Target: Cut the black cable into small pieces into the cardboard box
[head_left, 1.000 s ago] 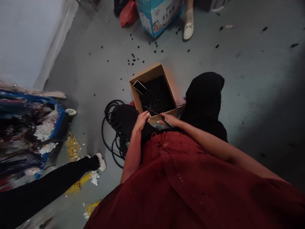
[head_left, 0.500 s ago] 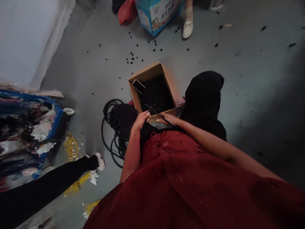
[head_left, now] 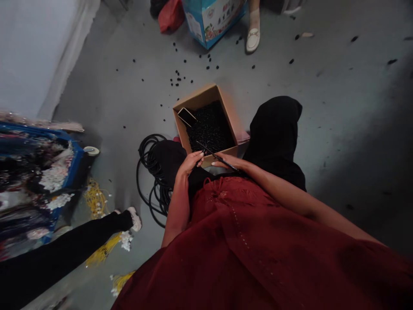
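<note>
Grey floor (head_left: 274, 82) below — one dark object (head_left: 210, 151), slender and straight.

The handheld slim rod (head_left: 208, 150) is black, like the small pieces (head_left: 209, 127) in the plain brown cardboard box (head_left: 229, 116) and the coiled tubing (head_left: 165, 197). The top (head_left: 222, 232) is dark red with a pale dotted line; the trousers (head_left: 274, 129) are black. The printed carton (head_left: 213, 23) is blue with a multicoloured panel; the loafer (head_left: 253, 42) is cream-white, the floor (head_left: 322, 107) grey.

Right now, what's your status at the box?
Left hand pinched, contents unclear. Right hand holding slim dark tool. Box of black pieces beyond. Black coil beside left leg.
</note>
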